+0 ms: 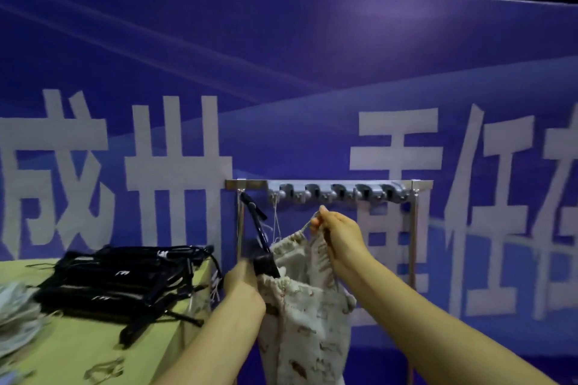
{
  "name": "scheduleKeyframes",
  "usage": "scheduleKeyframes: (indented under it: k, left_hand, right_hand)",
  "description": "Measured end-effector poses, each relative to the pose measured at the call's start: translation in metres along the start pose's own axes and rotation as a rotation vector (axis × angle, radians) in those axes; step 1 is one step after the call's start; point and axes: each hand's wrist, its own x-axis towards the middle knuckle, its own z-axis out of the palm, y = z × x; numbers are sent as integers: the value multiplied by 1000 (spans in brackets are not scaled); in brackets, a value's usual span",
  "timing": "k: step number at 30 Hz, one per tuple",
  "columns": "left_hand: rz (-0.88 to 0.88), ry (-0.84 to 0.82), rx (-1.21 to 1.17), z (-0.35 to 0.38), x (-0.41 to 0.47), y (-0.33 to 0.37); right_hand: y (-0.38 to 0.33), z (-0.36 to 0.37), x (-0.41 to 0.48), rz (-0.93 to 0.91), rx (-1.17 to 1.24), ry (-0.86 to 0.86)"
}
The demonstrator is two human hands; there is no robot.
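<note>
Banner-backed rack (328,185); left hand (242,286), right hand (339,233) on pouch (306,322) beside table edge (195,306)

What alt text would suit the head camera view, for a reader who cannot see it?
A person's right hand pinches the cord of a pale patterned drawstring bag just below a metal hook rack, while the left hand grips the bag's gathered top. Black bags lie piled on a green table at left, before a blue banner.
</note>
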Motion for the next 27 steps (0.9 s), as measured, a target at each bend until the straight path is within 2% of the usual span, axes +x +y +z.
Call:
scheduleKeyframes:
  k: [2,10,14,19,27]
  left_hand:
    - [-42,-20,14,5,8,-10]
    - [-229,-143,142,38,62,-23]
    - [-189,-114,180,56,91,-25]
    - [-133,-31,301,73,152,-34]
    - [-110,-59,270,81,174,-29]
  right_hand:
    - [-3,2,13,1,55,-17]
    - [11,-2,83,-31,-132,2]
    - [13,3,112,-94,-245,-39]
    - [21,13,155,-189,-510,-88]
    - [24,21,198,-118,-730,-164]
